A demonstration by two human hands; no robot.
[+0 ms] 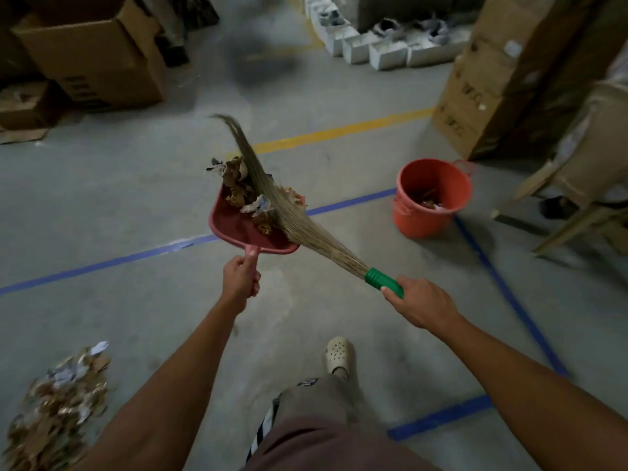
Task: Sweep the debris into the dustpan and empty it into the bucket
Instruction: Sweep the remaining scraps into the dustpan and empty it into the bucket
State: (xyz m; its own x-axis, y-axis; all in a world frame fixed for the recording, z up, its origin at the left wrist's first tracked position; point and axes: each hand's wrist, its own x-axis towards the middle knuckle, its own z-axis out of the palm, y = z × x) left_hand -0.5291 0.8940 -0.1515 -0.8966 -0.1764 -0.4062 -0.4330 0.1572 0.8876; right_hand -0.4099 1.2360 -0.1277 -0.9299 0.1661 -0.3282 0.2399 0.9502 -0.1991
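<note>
Currently: left hand (239, 278) has its fingers wrapped tight round the handle of the dustpan (234, 229), thumb on top, centre of frame. Fingers of the right hand (421, 302) are clamped on the green grip of the broom (272, 198), right of centre, thumb along the grip. Both arms reach in from the bottom edge.

Red dustpan is held up, mouth toward the top of the frame. Heaped at its front end is the debris (243, 193): crumpled brown and white scraps, some overhanging the lip. Bristles of the broom lie across the pan from lower right to upper left, resting on the heap, tips curling past the pan edge.

Orange bucket (416, 222) stands upright on the floor (153, 185), right of centre, apart from the pan, a few scraps in its bottom. Lower left corner: a pile (57, 409) of the same scraps on the floor, blurred.

Blue tape line (102, 265) crosses the frame behind the pan, yellow line (339, 130) above it. Cardboard boxes (91, 52) upper left, more stacked upper right. Row of white boxes (373, 51) along the top. One pale clog (339, 355) at bottom centre.
</note>
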